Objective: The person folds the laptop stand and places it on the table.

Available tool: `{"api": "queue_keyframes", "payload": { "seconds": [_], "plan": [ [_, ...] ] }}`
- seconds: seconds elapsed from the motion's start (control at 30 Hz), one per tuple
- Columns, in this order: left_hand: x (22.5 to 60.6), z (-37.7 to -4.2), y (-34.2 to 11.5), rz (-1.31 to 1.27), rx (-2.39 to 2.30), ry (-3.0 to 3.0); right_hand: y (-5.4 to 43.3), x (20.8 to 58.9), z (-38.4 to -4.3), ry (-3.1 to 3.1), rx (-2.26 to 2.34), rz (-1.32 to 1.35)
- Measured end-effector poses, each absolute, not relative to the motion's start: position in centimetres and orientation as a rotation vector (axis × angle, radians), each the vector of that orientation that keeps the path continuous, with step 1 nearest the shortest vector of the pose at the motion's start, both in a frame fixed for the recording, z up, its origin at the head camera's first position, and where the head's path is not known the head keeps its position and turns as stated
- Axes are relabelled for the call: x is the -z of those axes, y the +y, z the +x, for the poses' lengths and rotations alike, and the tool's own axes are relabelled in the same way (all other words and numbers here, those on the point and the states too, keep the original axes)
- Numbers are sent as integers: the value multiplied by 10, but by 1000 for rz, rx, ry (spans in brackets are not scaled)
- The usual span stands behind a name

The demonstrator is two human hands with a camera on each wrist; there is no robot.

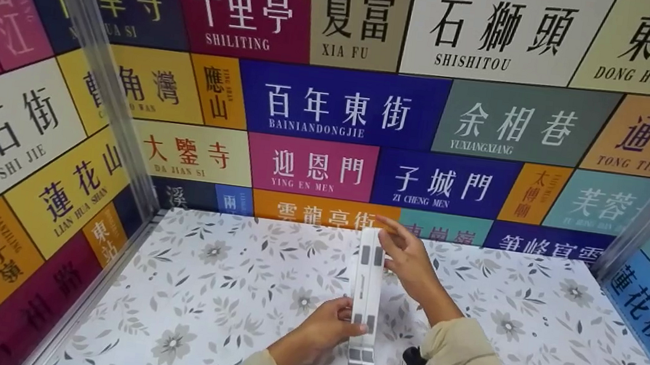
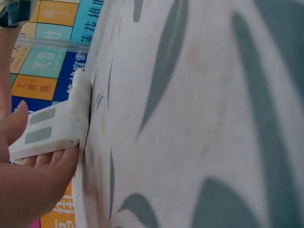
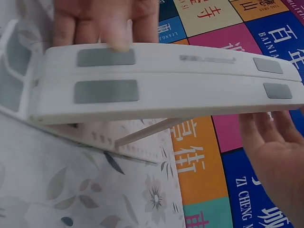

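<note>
A white foldable laptop stand (image 1: pixel 368 287) with grey pads stands partly unfolded on the table, its padded upper arm raised steeply from a base. A thin strut (image 3: pixel 147 131) props that arm above a row of notches in the base. My left hand (image 1: pixel 322 331) grips the arm low down, thumb over the front by a grey pad (image 3: pixel 105 57) and fingers behind. High up on the arm, my right hand (image 1: pixel 411 261) holds the right edge, with fingers (image 3: pixel 266 128) reaching behind it. The right thumb's contact is hidden in the right wrist view.
The tabletop (image 1: pixel 224 294) has a white cover printed with grey leaves and flowers. Colourful sign-patterned walls (image 1: pixel 340 107) rise behind it and at both sides, with clear corner strips (image 1: pixel 109 69). A small black object (image 1: pixel 414 358) sits at the right sleeve's cuff.
</note>
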State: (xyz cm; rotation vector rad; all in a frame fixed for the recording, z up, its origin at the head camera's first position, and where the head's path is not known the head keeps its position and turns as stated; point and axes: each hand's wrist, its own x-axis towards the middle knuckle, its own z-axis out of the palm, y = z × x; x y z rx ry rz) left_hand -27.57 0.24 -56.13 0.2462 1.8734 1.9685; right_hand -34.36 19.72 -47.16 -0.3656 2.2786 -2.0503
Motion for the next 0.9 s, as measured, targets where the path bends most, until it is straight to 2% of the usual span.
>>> {"api": "queue_keyframes", "payload": {
  "seconds": [0.37, 0.9],
  "plan": [
    [563, -285, -3, 325, -1918, 1745, 188, 476, -354, 1930, 2269, -466],
    [563, -287, -4, 360, -1873, 1779, 187, 480, -358, 1932, 2330, -432]
  ]
}}
